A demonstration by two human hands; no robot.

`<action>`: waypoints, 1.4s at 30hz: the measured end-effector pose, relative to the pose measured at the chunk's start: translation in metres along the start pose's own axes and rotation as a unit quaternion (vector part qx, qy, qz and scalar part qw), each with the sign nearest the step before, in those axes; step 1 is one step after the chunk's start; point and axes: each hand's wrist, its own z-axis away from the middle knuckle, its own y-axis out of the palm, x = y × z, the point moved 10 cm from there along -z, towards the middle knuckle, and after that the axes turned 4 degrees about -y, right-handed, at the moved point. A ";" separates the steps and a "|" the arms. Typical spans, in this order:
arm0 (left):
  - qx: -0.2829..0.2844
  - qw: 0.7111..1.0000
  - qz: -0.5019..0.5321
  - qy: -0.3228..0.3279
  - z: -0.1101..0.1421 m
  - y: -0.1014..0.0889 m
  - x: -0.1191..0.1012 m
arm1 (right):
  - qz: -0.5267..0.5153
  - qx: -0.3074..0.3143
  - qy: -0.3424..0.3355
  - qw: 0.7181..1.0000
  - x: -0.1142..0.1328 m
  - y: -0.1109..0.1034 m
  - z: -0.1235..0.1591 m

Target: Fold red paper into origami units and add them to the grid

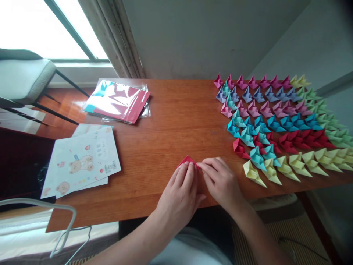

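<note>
A small folded red paper (187, 161) lies on the wooden table (165, 125) near its front edge. My left hand (179, 195) rests over it, fingers pressed flat together on the paper's near part. Beside it, my right hand (220, 180) has its fingertips pinching and pressing the paper's right corner. Most of the paper is hidden under both hands. Just to the right of my hands lie rows of finished origami pieces (278, 125) in pink, blue, red, teal, yellow and green.
A clear packet of coloured paper sheets (118, 100) lies at the table's far left. White printed sheets with a bear picture (82, 162) overhang the left edge. A grey chair (22, 75) stands by the window. A white wire frame (63, 224) sits at lower left.
</note>
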 end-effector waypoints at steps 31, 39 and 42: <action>-0.071 0.997 -0.007 -0.043 0.026 -0.030 0.044 | 0.063 -0.016 0.094 0.993 -0.001 -0.005 -0.002; -0.080 0.993 0.064 -0.063 0.026 -0.031 0.050 | -0.090 -0.067 0.151 0.982 -0.002 0.002 -0.007; -0.095 0.981 0.142 -0.092 0.021 -0.038 0.060 | -0.186 -0.076 0.177 0.964 -0.003 0.000 -0.007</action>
